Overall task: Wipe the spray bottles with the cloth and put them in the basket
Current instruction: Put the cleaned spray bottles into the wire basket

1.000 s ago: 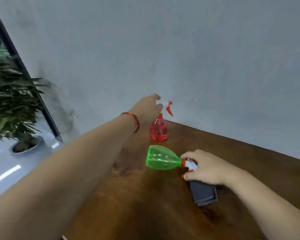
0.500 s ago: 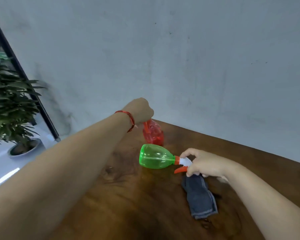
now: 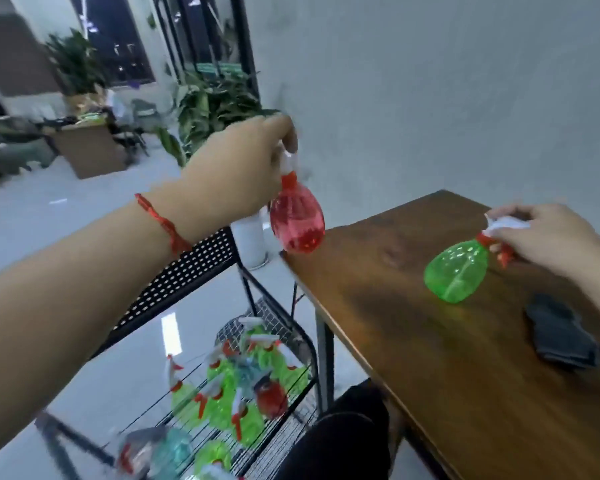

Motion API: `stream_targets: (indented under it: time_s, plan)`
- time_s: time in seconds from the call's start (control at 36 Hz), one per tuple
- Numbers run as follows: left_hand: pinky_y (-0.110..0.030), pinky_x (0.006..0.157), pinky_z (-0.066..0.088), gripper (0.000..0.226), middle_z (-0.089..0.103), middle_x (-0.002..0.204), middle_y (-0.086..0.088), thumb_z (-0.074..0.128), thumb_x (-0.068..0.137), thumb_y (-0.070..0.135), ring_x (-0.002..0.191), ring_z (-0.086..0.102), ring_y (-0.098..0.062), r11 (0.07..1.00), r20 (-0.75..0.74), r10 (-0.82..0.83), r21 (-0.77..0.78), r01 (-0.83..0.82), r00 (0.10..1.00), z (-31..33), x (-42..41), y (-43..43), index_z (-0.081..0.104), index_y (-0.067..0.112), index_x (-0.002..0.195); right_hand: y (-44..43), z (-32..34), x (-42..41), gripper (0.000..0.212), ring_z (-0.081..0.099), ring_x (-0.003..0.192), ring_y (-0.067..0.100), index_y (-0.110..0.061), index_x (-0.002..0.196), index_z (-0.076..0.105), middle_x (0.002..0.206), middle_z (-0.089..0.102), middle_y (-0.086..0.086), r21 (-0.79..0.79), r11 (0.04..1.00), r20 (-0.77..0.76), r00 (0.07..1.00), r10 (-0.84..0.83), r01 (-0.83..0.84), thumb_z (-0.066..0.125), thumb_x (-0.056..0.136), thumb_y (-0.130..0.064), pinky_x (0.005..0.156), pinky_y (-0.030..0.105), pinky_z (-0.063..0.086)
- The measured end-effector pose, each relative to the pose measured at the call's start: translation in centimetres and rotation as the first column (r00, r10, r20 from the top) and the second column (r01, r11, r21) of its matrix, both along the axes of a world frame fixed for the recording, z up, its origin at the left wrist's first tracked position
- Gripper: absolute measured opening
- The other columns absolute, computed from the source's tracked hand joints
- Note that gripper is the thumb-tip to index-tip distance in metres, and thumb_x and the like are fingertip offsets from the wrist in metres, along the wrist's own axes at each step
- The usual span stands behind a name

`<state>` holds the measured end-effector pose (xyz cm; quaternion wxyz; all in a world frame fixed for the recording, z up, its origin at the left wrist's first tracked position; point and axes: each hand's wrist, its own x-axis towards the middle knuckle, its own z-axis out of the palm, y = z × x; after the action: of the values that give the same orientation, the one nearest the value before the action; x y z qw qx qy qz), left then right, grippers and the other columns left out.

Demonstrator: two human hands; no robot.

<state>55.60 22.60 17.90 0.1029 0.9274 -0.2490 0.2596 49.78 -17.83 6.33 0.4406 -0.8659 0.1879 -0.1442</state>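
My left hand (image 3: 236,168) grips the white spray head of a red spray bottle (image 3: 297,220), which hangs in the air just past the left edge of the wooden table (image 3: 430,358). My right hand (image 3: 548,237) holds the white and red spray head of a green spray bottle (image 3: 456,273) that lies tilted on the table. A dark grey cloth (image 3: 561,332) lies on the table near the green bottle, touched by neither hand. Below on the left, a black wire basket (image 3: 305,344) holds several green, red and blue spray bottles (image 3: 243,386).
A black perforated metal frame (image 3: 187,271) stands between the basket and my left arm. A white cylinder (image 3: 252,242) stands on the floor behind it. Potted plants (image 3: 212,109) and a desk are further back. A grey wall runs behind the table. My dark-clothed knee (image 3: 343,438) is at the bottom.
My left hand has lifted the red bottle off the table and carried it left past the table's edge. The view has swung left and down, bringing the basket into sight. My right hand still holds the green bottle.
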Motion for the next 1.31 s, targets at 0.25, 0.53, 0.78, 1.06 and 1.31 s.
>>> stream_targets:
  time_s: [0.25,0.53,0.78,1.06,1.31]
  plan:
    - [-0.039,0.081,0.043,0.029,0.062,0.123,-0.003,0.049,0.106,0.011,0.104,0.061,-0.029,0.923,-0.212,0.385,0.088,-0.375,0.898,-8.8,-13.5,18.0,0.067,0.028,0.121,19.6,2.2,1.1,0.024,0.068,0.105,0.019,-0.031,0.115,0.075,0.106,0.072,-0.008,-0.287,0.918,0.250,0.904,0.346,-0.272,0.076,0.092,-0.024,0.091,0.033,0.050]
    - [-0.039,0.080,0.063,0.049,0.054,0.133,0.005,0.061,0.099,0.001,0.094,0.068,-0.021,0.843,-0.484,0.520,0.155,-0.516,0.704,-23.2,-18.4,23.4,0.058,0.032,0.135,37.4,-6.5,0.2,0.038,0.070,0.098,0.016,-0.034,0.118,0.074,0.112,0.074,-0.010,-0.170,0.702,0.033,0.708,0.705,-0.692,0.074,0.084,-0.018,0.089,0.035,0.059]
    - [-0.039,0.085,0.059,0.053,0.045,0.131,0.003,0.071,0.096,0.005,0.101,0.068,-0.026,0.861,-0.623,0.470,0.168,-0.479,0.626,-32.4,-18.5,24.1,0.051,0.029,0.139,44.8,-17.4,0.7,0.055,0.064,0.118,0.016,-0.033,0.137,0.064,0.142,0.060,-0.009,0.040,0.602,-0.101,0.596,0.797,-0.798,0.061,0.092,-0.003,0.096,0.040,0.057]
    - [-0.031,0.093,0.060,0.060,0.041,0.151,0.000,0.070,0.097,0.012,0.116,0.066,-0.020,0.871,-0.688,0.433,0.151,-0.468,0.583,-40.1,-18.1,23.8,0.045,0.025,0.151,49.5,-26.1,1.7,0.060,0.050,0.134,0.015,-0.032,0.151,0.052,0.159,0.034,-0.009,0.036,0.525,-0.242,0.502,0.830,-0.850,0.052,0.101,0.000,0.087,0.015,0.050]
    - [-0.028,0.083,0.059,0.061,0.043,0.136,-0.001,0.072,0.085,-0.004,0.110,0.062,-0.016,0.866,-0.774,0.409,0.163,-0.473,0.483,-45.5,-18.1,23.6,0.054,0.022,0.137,52.3,-31.0,2.5,0.062,0.052,0.127,0.020,-0.027,0.149,0.054,0.142,0.041,-0.002,-0.004,0.445,-0.369,0.415,0.832,-0.895,0.050,0.097,0.007,0.108,0.028,0.043]
